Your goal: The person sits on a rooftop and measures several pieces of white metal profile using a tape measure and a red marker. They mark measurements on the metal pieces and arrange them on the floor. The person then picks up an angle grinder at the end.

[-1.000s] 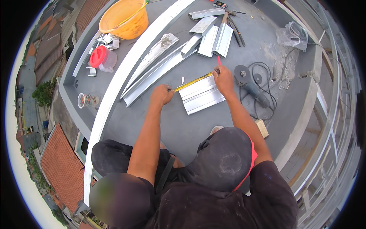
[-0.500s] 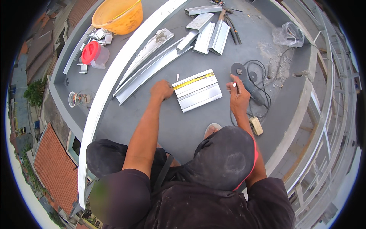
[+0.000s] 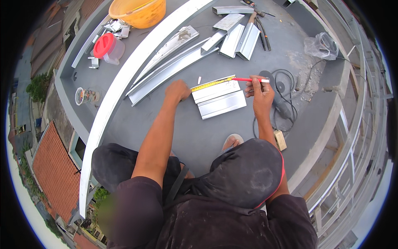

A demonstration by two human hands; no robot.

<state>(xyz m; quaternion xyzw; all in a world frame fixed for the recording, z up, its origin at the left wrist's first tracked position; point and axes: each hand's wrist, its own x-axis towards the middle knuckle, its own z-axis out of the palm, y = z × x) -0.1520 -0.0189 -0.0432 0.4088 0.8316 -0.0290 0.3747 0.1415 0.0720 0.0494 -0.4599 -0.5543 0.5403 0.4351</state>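
Observation:
My left hand (image 3: 177, 89) has its fingers curled at the left end of a yellow tape measure (image 3: 209, 84) lying across a silver metal profile piece (image 3: 216, 93). Another silver piece (image 3: 222, 106) lies just below it on the grey surface. My right hand (image 3: 259, 93) grips a red pencil (image 3: 244, 79) with a white end, its point at the tape near the metal's right edge. A small white stick (image 3: 200, 80) lies above the tape. An angle grinder (image 3: 281, 107), partly hidden by my right hand, lies beside it with a coiled black cord.
A long white strip (image 3: 103, 124) curves along my left. Beyond are metal offcuts (image 3: 244, 41), a yellow basin (image 3: 137, 12), red-lidded container (image 3: 107, 45), clear cup (image 3: 85, 96) and hand tools (image 3: 265, 35). Right are a plastic bag (image 3: 321, 47), pale block (image 3: 280, 140) and concrete ledge (image 3: 315, 137); rooftops show beyond.
My right hand dropped away from the tape, then rose again, the red pencil now levelled onto it. My left hand stays at the tape's left end, slightly higher in view.

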